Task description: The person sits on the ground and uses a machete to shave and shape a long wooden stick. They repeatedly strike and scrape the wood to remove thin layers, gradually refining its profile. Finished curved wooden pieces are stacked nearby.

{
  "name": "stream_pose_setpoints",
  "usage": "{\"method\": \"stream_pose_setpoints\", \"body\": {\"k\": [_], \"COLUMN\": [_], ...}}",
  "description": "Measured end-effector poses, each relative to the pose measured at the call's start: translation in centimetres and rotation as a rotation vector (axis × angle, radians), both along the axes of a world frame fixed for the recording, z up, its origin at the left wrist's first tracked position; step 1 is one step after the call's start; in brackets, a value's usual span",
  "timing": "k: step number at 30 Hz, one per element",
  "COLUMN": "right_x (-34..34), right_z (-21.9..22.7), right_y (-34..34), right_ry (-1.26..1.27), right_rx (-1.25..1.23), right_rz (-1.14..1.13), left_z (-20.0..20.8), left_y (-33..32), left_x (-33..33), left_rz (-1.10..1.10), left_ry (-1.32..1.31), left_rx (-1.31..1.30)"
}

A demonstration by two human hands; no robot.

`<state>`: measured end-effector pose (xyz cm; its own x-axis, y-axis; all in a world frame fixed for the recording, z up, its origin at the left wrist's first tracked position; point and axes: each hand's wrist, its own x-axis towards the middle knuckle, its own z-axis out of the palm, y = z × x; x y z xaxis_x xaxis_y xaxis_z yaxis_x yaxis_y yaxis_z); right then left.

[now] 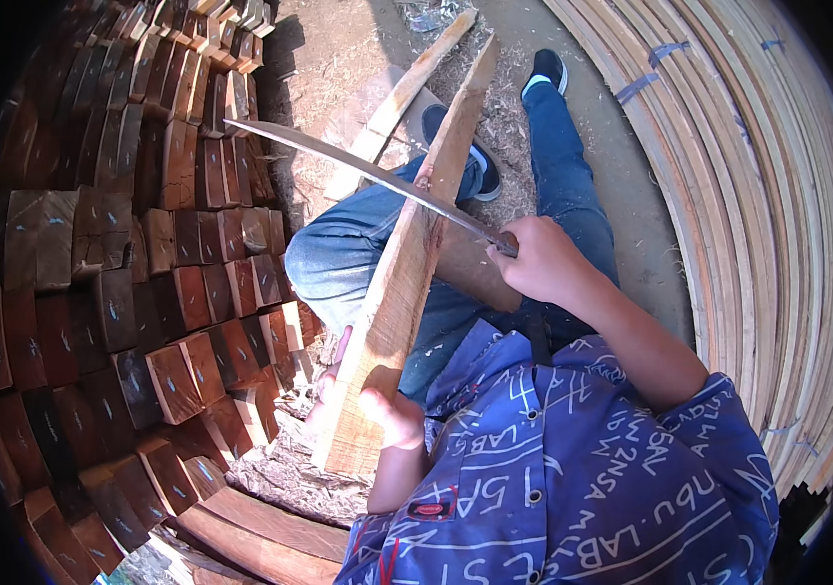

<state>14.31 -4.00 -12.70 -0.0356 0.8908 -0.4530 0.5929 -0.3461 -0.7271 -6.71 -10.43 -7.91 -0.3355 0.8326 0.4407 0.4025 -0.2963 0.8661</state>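
A tapered wooden plank (407, 253) slants across my lap, its narrow end pointing away. My left hand (392, 419) grips its wide near end, thumb on one side and fingers partly hidden behind. In my right hand (548, 258), closed round the grip, is a long-bladed hand tool (338, 156). Its slightly curved blade lies across the plank, with the tip out to the left. The blade shows almost edge-on, so whether it has teeth cannot be told. My fingers cover most of its grip.
Stacked dark wood blocks (95, 292) fill the left side. Long pale boards (729, 195), bundled with straps, curve along the right. Another wooden plank (402, 97) lies ahead, near my foot. Shavings cover the ground (329, 58). A brown wooden piece (475, 263) sits between my legs.
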Motion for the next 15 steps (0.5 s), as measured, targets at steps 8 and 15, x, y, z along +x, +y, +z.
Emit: {"method": "stream_pose_setpoints", "body": {"k": [8,15], "right_x": [-2.9,0.0], "right_z": [6.1,-0.8], "right_y": [-0.9,1.4], "right_ry": [0.105,-0.018], "right_rx": [0.143,-0.002], "right_rz": [0.209,-0.040], "left_z": [-0.7,0.0], "left_y": [0.0,-0.7], "left_x": [-0.4,-0.6], "left_rz": [0.003,0.024], "left_ry": [0.033,0.070], "left_rx": [0.044,-0.062]}}
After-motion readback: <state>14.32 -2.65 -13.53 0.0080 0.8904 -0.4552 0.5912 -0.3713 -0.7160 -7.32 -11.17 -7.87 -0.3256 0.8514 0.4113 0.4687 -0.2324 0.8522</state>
